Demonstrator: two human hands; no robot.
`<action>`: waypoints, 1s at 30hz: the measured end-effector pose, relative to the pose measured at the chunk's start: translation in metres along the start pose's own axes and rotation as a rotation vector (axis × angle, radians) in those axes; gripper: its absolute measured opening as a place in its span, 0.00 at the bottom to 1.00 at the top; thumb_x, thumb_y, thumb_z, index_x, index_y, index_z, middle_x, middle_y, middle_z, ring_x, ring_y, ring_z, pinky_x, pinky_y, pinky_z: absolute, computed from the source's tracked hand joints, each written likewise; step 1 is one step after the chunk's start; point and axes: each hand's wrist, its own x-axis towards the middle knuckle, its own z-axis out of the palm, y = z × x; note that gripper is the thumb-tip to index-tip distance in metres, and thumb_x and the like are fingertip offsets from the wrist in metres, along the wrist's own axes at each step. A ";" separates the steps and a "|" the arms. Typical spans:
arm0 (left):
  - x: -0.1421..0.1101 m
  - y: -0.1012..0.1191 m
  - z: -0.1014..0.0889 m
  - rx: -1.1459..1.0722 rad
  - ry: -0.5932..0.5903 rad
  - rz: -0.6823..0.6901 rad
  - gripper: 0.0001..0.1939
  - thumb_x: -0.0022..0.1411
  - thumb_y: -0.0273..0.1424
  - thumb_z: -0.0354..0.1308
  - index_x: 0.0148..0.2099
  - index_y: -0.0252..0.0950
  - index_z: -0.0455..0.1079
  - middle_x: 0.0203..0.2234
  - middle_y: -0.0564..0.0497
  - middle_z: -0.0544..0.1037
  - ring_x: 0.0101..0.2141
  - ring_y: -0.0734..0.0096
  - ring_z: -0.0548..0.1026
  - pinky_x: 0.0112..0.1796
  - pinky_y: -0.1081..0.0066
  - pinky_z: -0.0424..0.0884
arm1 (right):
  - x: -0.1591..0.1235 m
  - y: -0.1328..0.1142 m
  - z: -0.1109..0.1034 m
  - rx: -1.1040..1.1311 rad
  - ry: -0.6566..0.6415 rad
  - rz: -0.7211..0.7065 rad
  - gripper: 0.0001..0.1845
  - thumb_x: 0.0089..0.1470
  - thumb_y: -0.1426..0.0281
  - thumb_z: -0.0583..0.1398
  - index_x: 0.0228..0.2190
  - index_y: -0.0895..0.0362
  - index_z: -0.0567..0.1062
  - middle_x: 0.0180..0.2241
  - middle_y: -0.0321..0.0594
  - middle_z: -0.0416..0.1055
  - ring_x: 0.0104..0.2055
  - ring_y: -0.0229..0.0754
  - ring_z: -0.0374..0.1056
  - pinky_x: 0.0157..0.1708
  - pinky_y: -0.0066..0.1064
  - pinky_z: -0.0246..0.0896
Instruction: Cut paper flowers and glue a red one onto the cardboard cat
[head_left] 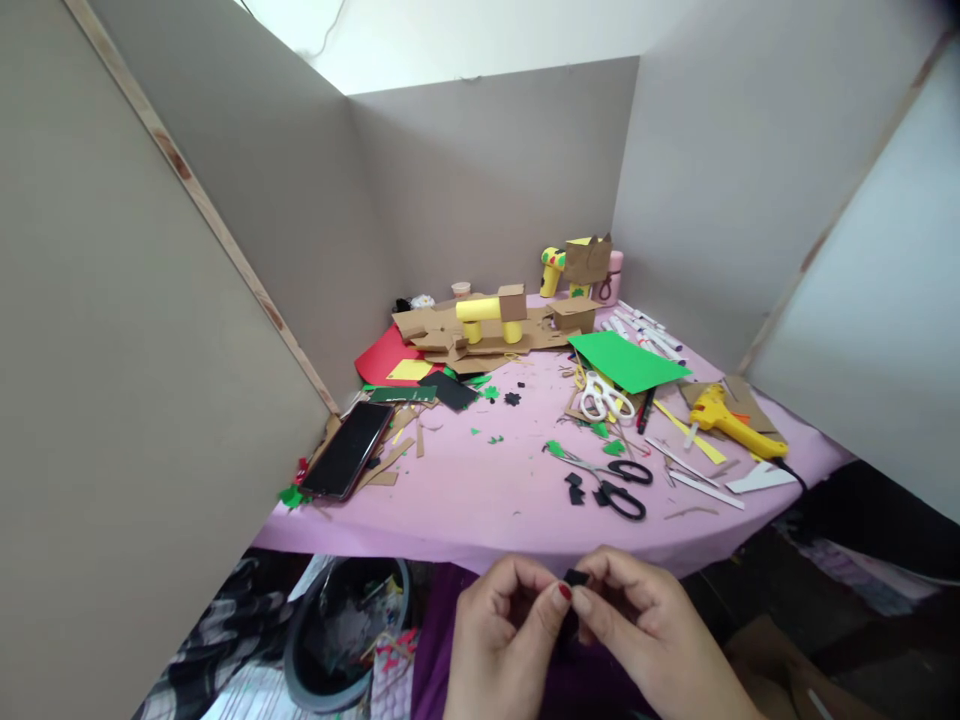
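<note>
Both hands meet below the table's front edge, over my lap. My left hand [502, 630] and my right hand [645, 620] pinch a small black paper piece [575, 578] between their fingertips, fingers curled. On the pink-covered table [480, 490] just beyond lie black-handled scissors [619, 487] with small black scraps [574, 488] beside them. White-handled scissors [604, 398] rest further back, next to a green paper sheet [626, 362].
A phone [347, 449] lies at the table's left edge. A cardboard and yellow-tube model [487, 325] stands at the back. A yellow glue gun [731, 418] and markers [649, 335] lie right. A bin [341, 635] with scraps sits on the floor left. Grey partition boards enclose the table.
</note>
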 end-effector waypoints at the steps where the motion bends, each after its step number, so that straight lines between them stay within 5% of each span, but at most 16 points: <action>1: 0.000 -0.002 0.001 -0.041 -0.027 -0.025 0.12 0.55 0.37 0.59 0.26 0.34 0.67 0.19 0.53 0.70 0.23 0.72 0.67 0.26 0.75 0.62 | 0.000 0.000 0.000 0.014 0.001 0.000 0.14 0.56 0.62 0.54 0.23 0.57 0.67 0.19 0.32 0.64 0.22 0.37 0.61 0.24 0.27 0.57; 4: 0.001 -0.008 0.003 -0.013 -0.065 0.008 0.12 0.57 0.38 0.56 0.27 0.35 0.67 0.20 0.53 0.70 0.23 0.71 0.67 0.26 0.74 0.61 | 0.001 -0.003 -0.003 0.007 -0.011 -0.009 0.15 0.57 0.62 0.54 0.23 0.57 0.67 0.18 0.32 0.64 0.22 0.37 0.61 0.24 0.27 0.57; 11: 0.002 -0.020 0.011 0.369 0.129 0.434 0.11 0.61 0.29 0.51 0.25 0.39 0.66 0.20 0.52 0.67 0.24 0.68 0.64 0.30 0.70 0.56 | 0.001 0.000 0.002 -0.092 0.051 -0.015 0.14 0.57 0.63 0.52 0.23 0.56 0.64 0.18 0.32 0.61 0.22 0.37 0.60 0.24 0.28 0.55; 16: 0.012 -0.029 0.015 0.311 0.078 0.275 0.14 0.63 0.35 0.50 0.25 0.38 0.63 0.20 0.53 0.65 0.24 0.68 0.62 0.29 0.70 0.55 | 0.008 0.012 0.008 -0.133 0.150 -0.028 0.14 0.55 0.63 0.54 0.21 0.55 0.62 0.19 0.31 0.59 0.22 0.37 0.58 0.24 0.28 0.54; 22: 0.018 -0.038 0.021 -0.213 -0.119 -0.063 0.20 0.61 0.48 0.48 0.26 0.38 0.58 0.18 0.57 0.61 0.22 0.72 0.61 0.26 0.73 0.58 | 0.016 0.012 0.005 0.318 0.022 0.114 0.17 0.52 0.57 0.59 0.22 0.55 0.62 0.18 0.30 0.63 0.21 0.36 0.61 0.24 0.28 0.58; 30: 0.011 -0.019 0.011 -0.066 -0.070 0.058 0.19 0.58 0.47 0.53 0.28 0.36 0.62 0.20 0.55 0.65 0.25 0.71 0.63 0.29 0.73 0.59 | 0.014 0.001 -0.002 0.253 0.074 0.054 0.16 0.53 0.59 0.59 0.23 0.57 0.65 0.19 0.27 0.58 0.21 0.33 0.58 0.24 0.26 0.55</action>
